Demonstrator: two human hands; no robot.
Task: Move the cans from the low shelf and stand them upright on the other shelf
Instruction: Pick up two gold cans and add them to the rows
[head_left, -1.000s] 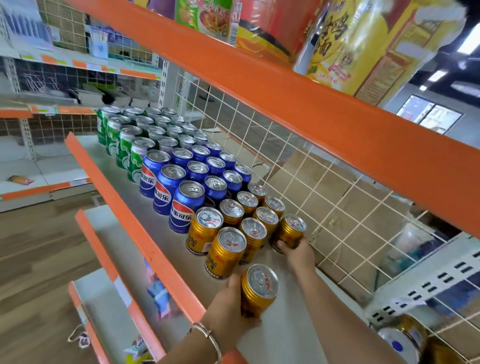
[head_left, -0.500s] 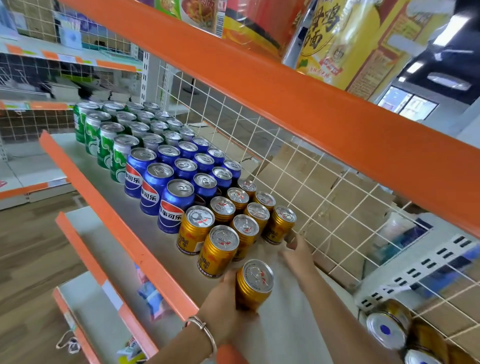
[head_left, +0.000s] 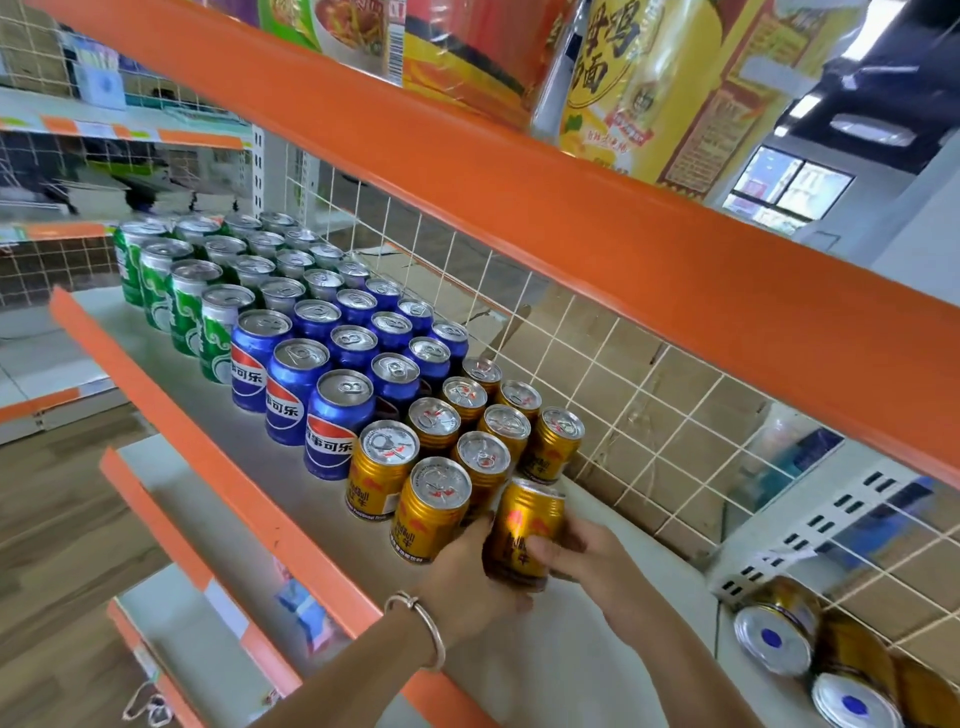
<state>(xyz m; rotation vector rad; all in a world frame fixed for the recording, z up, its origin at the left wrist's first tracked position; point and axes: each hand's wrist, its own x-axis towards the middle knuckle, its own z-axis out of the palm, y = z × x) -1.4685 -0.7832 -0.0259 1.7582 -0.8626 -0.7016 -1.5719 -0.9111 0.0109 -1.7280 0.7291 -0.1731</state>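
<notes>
On the grey shelf behind its orange lip, I see both hands on one gold can, left hand and right hand fingers curled around it, just beside the standing gold cans.

Wood-look floor, wire-mesh backing, window

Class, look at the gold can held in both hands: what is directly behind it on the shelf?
Behind the gold can stand upright gold cans, then the wire grid. The left hand and right hand cover the can's base, so whether it touches the shelf is hidden.
</notes>
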